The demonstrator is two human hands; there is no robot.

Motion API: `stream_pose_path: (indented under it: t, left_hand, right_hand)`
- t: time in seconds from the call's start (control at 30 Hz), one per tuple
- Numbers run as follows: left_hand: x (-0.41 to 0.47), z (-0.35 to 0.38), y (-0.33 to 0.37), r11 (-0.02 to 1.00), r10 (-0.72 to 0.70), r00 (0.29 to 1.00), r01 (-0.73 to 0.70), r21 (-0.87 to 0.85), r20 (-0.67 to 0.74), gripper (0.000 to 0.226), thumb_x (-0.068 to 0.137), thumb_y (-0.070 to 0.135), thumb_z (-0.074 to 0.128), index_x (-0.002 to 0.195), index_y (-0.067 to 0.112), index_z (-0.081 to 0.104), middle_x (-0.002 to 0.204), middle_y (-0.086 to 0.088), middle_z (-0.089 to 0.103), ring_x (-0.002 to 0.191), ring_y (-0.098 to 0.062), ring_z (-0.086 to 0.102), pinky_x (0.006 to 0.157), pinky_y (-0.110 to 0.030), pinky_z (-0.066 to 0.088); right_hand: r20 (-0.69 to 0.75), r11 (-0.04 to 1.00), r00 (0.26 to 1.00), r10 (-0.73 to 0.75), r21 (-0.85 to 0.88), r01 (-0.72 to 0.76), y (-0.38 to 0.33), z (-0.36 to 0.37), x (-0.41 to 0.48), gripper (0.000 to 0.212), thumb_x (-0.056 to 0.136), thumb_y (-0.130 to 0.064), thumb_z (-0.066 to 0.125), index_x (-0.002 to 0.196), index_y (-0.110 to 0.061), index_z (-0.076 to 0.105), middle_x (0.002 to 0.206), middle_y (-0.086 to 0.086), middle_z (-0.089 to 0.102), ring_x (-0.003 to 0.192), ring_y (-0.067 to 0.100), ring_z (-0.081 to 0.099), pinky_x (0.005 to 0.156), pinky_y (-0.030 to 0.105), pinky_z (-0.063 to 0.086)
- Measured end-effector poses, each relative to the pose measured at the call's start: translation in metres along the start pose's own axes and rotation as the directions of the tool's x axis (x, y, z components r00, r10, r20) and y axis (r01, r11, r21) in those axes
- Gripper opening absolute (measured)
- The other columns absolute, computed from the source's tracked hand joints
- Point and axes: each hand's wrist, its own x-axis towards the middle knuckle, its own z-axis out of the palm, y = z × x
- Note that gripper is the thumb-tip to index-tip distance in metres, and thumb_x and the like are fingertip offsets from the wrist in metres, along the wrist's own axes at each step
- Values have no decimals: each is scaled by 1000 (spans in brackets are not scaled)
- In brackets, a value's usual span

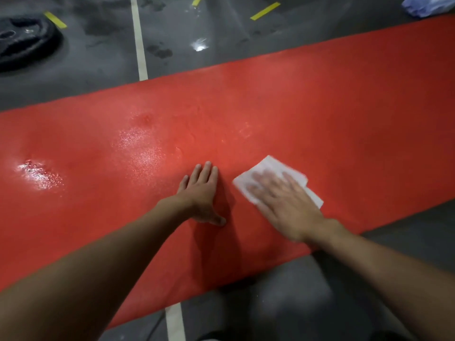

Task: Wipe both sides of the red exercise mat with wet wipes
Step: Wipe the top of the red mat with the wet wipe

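The red exercise mat [307, 102] lies flat on the grey floor, running diagonally from lower left to upper right. Shiny wet patches show on its left part. My left hand [202, 193] rests flat on the mat near its middle, fingers straight. To its right, my right hand [283, 203] presses flat on a white wet wipe [273, 166] spread on the mat; the hand is blurred. The wipe's far corner and right edge stick out from under the fingers.
A black weight plate [24, 43] lies on the floor at the far left. A bluish-white crumpled bag or pack [428, 4] sits at the top right beyond the mat. White [139, 38] and yellow [264, 11] floor lines cross the wet grey floor.
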Motion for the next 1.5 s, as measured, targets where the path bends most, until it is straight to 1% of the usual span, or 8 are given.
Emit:
stream_pose_path:
  t: [0.1,0.3,0.43,0.6,0.77,0.93,1.07,1.5]
  left_hand:
    - [-3,5,-3,1000,9,999,-9,11,-39,136,69,56,79,153,17,-19,160,-1,-28,148,-22,-23,120,-45,-3]
    - [-5,9,-6,1000,13,997,-14,-16,-72,132,70,57,77,154,19,-17,160,2,-26,148,-20,-21,120,-44,-2]
    - [-9,17,-10,999,10,996,-13,-34,-88,126,74,59,74,154,23,-16,161,3,-26,148,-19,-21,120,-43,-3]
    - [-10,9,-3,999,-11,998,9,-34,-55,126,75,55,75,154,21,-16,160,0,-28,148,-22,-22,119,-47,-3]
    - [-15,8,-9,1000,3,999,-4,10,35,125,77,45,77,153,21,-20,159,0,-30,148,-22,-22,120,-44,-3]
    - [-10,1,-6,999,-31,999,31,-24,27,106,86,30,67,155,25,-13,161,-4,-25,149,-26,-18,119,-47,2]
    - [-19,12,-27,971,-216,976,215,-103,-2,110,84,51,68,152,38,-18,158,-7,-32,146,-33,-26,115,-62,-1]
    - [-19,3,-49,954,-293,951,284,-100,-93,128,71,51,80,154,29,-14,161,-8,-20,149,-32,-14,114,-63,10]
  right_hand:
    - [-70,952,951,301,-26,-304,-12,2,-4,64,97,-49,7,157,-31,21,165,1,15,153,23,9,121,51,6]
    - [-6,997,998,-69,-28,69,-13,5,-28,58,100,-48,16,154,-32,31,163,0,20,151,23,16,122,50,11]
    - [-101,937,933,346,-17,-350,-28,8,-35,62,98,-45,15,155,-25,30,163,7,22,151,28,18,120,53,12]
    - [-74,990,988,-137,-45,134,-52,16,-51,55,100,-42,26,151,-26,40,160,6,31,148,29,26,117,56,23]
    - [-128,963,955,266,67,-259,-72,10,-46,56,99,-41,26,151,-23,39,160,8,31,149,30,25,117,57,19]
    - [-67,976,975,-212,-72,207,-65,15,-47,54,102,-41,24,153,-27,36,161,6,29,149,30,25,117,57,19]
    - [-130,979,971,203,38,-199,-70,11,-41,56,101,-43,22,153,-26,36,162,5,25,151,27,20,119,54,16]
    - [-143,953,944,-299,8,303,-104,18,-31,49,105,-40,30,150,-26,41,161,5,28,149,28,25,117,58,20]
